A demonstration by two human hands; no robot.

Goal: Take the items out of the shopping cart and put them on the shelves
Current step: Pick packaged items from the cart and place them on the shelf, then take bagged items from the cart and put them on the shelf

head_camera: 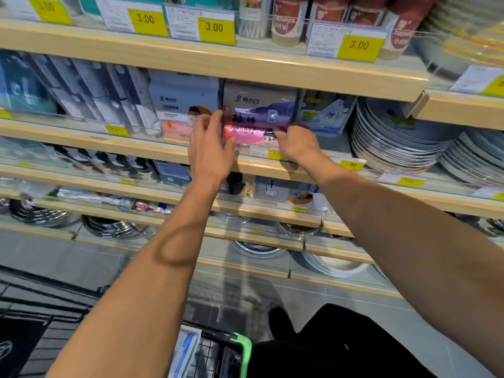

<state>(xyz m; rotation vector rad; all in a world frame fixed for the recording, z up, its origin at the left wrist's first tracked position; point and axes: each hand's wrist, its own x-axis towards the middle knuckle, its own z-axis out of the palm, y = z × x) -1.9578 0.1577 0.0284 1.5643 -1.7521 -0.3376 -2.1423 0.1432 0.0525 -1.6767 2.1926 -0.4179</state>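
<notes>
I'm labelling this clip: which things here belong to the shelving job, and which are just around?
Job: purple pack, left hand, right hand, shelf, cart.
Around: plates, price tags, red cans, steel bowls.

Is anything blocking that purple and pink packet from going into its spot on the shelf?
Nothing visible blocks it. The purple and pink packet is already at the shelf front, held between the left hand and right hand. It sits in front of a matching pack, between the blue pack and the plates.
</notes>
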